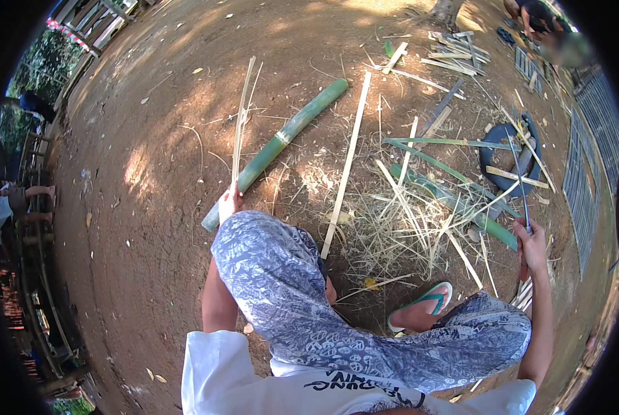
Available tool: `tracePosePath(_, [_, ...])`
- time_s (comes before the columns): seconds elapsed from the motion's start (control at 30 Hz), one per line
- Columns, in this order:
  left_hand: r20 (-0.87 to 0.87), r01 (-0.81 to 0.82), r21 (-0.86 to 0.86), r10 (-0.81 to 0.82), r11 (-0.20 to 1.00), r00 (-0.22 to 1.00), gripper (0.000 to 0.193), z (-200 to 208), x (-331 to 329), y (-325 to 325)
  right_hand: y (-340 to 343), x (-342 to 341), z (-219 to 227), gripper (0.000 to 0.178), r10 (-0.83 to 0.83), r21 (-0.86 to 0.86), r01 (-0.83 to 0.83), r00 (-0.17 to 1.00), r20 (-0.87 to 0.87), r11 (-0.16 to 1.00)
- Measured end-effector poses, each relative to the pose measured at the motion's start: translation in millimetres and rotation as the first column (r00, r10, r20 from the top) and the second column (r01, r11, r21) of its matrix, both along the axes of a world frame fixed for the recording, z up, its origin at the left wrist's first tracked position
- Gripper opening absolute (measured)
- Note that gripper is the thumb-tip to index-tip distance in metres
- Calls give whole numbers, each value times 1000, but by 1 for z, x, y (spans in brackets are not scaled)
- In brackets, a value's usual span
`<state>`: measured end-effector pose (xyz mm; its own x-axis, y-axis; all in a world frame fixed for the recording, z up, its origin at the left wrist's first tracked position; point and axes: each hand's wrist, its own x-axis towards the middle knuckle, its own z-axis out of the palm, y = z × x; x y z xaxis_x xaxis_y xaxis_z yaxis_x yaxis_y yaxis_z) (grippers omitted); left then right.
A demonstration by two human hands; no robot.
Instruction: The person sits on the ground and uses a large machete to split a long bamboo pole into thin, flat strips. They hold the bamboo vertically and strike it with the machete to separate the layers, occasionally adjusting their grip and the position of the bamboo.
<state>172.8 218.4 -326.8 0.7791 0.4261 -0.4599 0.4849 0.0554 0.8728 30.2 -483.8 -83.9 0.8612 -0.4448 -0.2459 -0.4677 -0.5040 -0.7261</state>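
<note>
My left hand point(230, 202), beside my raised knee, is closed round the lower end of some thin pale bamboo strips point(240, 124) that point away from me. On the right, my right hand point(532, 245) grips a knife point(523, 187) by its handle, its long narrow blade pointing forward and up. A thick green bamboo pole point(292, 131) lies on the ground just past my left hand. A long pale bamboo slat point(347, 166) stretches away in front of me. Between my feet and the knife lie cut green bamboo pieces point(447, 197) among pale shavings point(392, 232).
A black rubber ring point(492, 155) lies at the right, with sticks across it. Farther off is a heap of split bamboo point(458, 52) near a tree trunk point(447, 10). Woven slatted panels point(580, 187) line the right side. Other people are at the upper right and far left.
</note>
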Motion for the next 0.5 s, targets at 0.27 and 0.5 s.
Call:
tracePosePath(0.27, [149, -153, 596, 78, 788, 986, 38, -37, -117, 93, 6, 25, -7, 28, 65, 0, -65, 998, -5, 998])
tracePosePath(0.5, [255, -23, 308, -60, 951, 965, 38, 4, -139, 91, 17, 34, -12, 30, 119, -13, -119, 993, 15, 993])
